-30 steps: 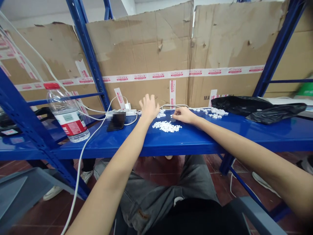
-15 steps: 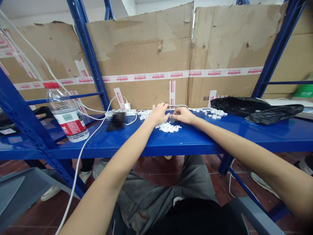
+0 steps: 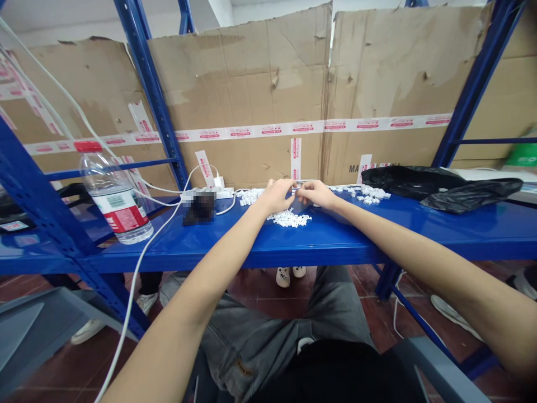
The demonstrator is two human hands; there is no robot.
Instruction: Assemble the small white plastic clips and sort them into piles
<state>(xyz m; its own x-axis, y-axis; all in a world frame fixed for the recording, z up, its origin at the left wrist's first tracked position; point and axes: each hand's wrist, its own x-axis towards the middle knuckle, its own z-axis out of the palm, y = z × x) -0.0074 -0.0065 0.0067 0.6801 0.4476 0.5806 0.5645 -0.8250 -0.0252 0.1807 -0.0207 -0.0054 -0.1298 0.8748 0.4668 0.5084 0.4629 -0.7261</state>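
Over the blue shelf, my left hand [image 3: 278,197] and my right hand [image 3: 318,195] meet fingertip to fingertip. Both are closed in a pinch around a small white plastic piece [image 3: 295,191], whose exact shape is too small to tell. Just below the fingers lies a loose pile of small white plastic pieces [image 3: 290,219]. More white pieces [image 3: 249,197] lie behind my left wrist, and another scattered group [image 3: 371,195] is to the right of my right hand.
A water bottle [image 3: 119,204] with a red cap stands at the left, near a white cable [image 3: 138,266]. A power strip [image 3: 224,193] and a blurred dark object [image 3: 199,208] are left of my hands. At the right lies a black plastic bag [image 3: 453,193]. Cardboard [image 3: 251,84] backs the shelf [image 3: 335,240].
My hands have drawn together, and their fingertips now meet at the small white piece. Under the shelf, a pair of light shoes has come into fuller view.
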